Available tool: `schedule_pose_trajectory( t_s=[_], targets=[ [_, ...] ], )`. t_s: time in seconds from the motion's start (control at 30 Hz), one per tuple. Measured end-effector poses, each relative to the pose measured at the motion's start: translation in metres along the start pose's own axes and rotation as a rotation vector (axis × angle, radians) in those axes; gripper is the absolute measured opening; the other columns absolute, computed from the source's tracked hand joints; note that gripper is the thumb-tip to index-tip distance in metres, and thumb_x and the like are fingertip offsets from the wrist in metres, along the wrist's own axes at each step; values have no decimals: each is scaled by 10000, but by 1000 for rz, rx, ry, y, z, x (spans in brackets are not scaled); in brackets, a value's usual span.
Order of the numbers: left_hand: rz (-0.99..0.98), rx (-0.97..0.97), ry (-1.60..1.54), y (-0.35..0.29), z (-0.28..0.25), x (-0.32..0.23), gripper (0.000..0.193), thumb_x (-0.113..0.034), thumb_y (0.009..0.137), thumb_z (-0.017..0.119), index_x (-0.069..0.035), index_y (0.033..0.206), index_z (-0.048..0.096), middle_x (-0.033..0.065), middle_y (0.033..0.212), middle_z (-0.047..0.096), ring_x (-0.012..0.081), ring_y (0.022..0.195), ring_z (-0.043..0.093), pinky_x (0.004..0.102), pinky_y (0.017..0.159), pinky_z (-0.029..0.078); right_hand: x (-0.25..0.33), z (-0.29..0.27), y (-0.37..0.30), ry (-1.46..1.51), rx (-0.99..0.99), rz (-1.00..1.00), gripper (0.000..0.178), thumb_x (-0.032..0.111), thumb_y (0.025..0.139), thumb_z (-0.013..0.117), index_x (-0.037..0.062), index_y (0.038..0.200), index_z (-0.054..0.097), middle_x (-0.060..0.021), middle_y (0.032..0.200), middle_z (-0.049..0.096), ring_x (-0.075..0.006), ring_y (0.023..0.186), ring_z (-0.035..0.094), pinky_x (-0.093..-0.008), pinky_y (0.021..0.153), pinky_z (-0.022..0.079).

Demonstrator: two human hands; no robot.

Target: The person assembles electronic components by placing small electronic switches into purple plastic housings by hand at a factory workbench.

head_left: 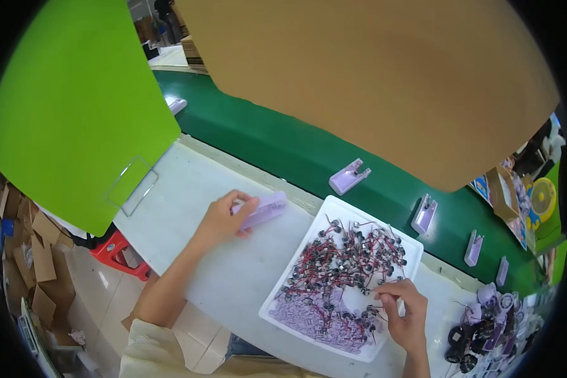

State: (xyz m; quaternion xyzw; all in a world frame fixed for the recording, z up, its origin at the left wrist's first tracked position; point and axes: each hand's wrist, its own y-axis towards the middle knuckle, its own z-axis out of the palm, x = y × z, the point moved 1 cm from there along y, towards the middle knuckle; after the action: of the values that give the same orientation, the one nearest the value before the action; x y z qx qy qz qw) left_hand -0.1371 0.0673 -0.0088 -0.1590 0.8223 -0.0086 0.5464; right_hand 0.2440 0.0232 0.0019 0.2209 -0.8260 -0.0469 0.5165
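My left hand [223, 217] grips a hollow lilac plastic housing [268, 209] above the white worktable, fingers wrapped round its left end. My right hand [406, 310] is over the right side of a white tray [294, 256], thumb and forefinger pinched together. Whatever lies between those fingertips is too small to make out. Many small dark components with red and black wires [359, 255] lie heaped in the tray. Small lilac plastic pieces [299, 322] cover its near left part.
Behind the table runs a green conveyor belt [252, 129] with several lilac housings [349, 177] on it. A green panel [75, 113] stands at left and a brown board [372, 82] hangs ahead. Dark and lilac parts [485, 327] crowd the right; a red stool [116, 252] is lower left.
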Motion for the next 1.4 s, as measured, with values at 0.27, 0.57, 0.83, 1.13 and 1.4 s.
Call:
schedule_pose_trajectory(
  t_s=[0.27,0.57,0.83,1.13,1.4],
  targets=[
    [115,-221,928,-42,-1,-3,318,-319,962,596,-4,925,616,171,810,665,286,592,639,358,545,517,30,24,22,53,65,116,245,-4,834,718,26,1067,650,-87,948,712,-145,845,697,-249,646,493],
    [1085,234,218,-93,47,-69,268,-187,826,727,-103,1078,688,30,950,682,196,792,673,298,611,558,69,44,50,855,459,471,390,-15,892,651,40,1209,431,-153,882,691,-196,860,687,-292,760,521],
    [1129,130,83,-88,51,-66,120,-118,854,711,-66,963,706,35,859,680,147,632,651,261,495,493,62,38,56,1019,644,475,494,305,960,611,-17,1291,433,-173,877,681,-240,823,677,-339,772,508],
    [401,155,-557,-88,73,-55,186,-136,940,651,27,1028,665,63,817,680,79,599,608,215,520,474,61,65,59,819,122,154,338,-66,835,697,-52,1156,591,-138,1036,676,-163,880,678,-256,734,550],
    [486,64,-233,-84,57,-47,167,-144,899,698,-1,985,689,72,832,693,94,630,632,225,497,452,65,79,82,466,136,171,121,-1,845,711,-11,965,701,-89,850,699,-109,698,666,-220,587,526]
  ],
)
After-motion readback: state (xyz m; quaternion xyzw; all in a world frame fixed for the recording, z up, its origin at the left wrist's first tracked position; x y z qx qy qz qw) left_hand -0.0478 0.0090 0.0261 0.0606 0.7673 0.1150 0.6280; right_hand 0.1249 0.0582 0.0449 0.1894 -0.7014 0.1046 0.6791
